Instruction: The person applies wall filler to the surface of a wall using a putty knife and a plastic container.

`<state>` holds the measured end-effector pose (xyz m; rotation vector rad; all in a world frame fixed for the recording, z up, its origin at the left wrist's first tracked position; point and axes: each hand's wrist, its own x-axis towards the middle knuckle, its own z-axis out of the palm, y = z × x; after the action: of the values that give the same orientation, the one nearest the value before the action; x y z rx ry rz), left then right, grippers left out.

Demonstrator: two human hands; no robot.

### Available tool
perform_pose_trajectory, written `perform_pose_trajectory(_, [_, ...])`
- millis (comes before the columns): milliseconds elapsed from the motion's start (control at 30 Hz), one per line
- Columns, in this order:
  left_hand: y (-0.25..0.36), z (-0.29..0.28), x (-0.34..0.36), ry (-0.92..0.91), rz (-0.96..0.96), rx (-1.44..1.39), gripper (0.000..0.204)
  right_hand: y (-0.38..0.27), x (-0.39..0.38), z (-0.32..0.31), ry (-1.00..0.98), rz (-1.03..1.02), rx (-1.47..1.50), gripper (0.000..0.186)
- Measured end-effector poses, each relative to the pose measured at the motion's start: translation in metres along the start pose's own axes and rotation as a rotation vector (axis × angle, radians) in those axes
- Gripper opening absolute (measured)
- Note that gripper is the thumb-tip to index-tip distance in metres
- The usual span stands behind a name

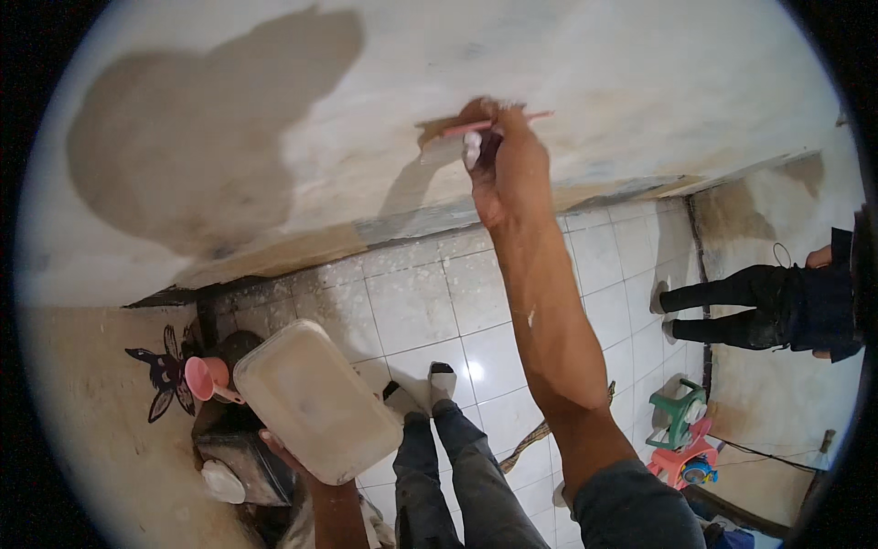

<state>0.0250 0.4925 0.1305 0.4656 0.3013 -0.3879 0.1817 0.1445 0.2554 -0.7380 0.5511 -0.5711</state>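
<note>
My right hand (514, 165) is raised against the pale, stained wall (604, 73). Its fingers are closed around a thin, pinkish flat-edged scraper (466, 128) that meets the wall surface. White paste coats some of the fingertips. Lower on the left, my left hand (291, 457) grips the near edge of a shallow cream plastic tub (315, 398) with rounded corners. Most of its fingers are hidden under the tub. The tub is tilted, and pale smears cover its inside.
Beside the tub are a pink dipper (207, 377) and a dark jerrycan (251, 462). White floor tiles (416, 306) carry splatters along the wall base. Another person (768, 306) stands at the right, near a green stool (675, 414) and a pink stool (681, 462). My feet (442, 382) are below.
</note>
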Motion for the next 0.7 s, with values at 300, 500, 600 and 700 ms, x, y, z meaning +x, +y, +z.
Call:
perform_pose_trajectory(300, [-0.002, 0.005, -0.004, 0.057, -0.001, -0.019, 0.089, -0.006, -0.05, -0.075, -0.123, -0.129, -0.21, 0.022])
perform_pose_trajectory(500, [-0.008, 0.017, -0.004, 0.19, 0.014, -0.088, 0.091, 0.038, -0.024, -0.131, 0.172, -0.183, -0.399, 0.02])
perform_pose_trajectory(600, [-0.014, 0.021, -0.002, -0.031, -0.065, 0.08, 0.105, 0.044, -0.009, -0.123, 0.069, -0.214, -0.483, 0.026])
perform_pose_trajectory(700, [-0.013, -0.007, -0.007, 0.092, -0.088, -0.585, 0.094, 0.058, -0.012, -0.092, 0.039, -0.427, -0.596, 0.02])
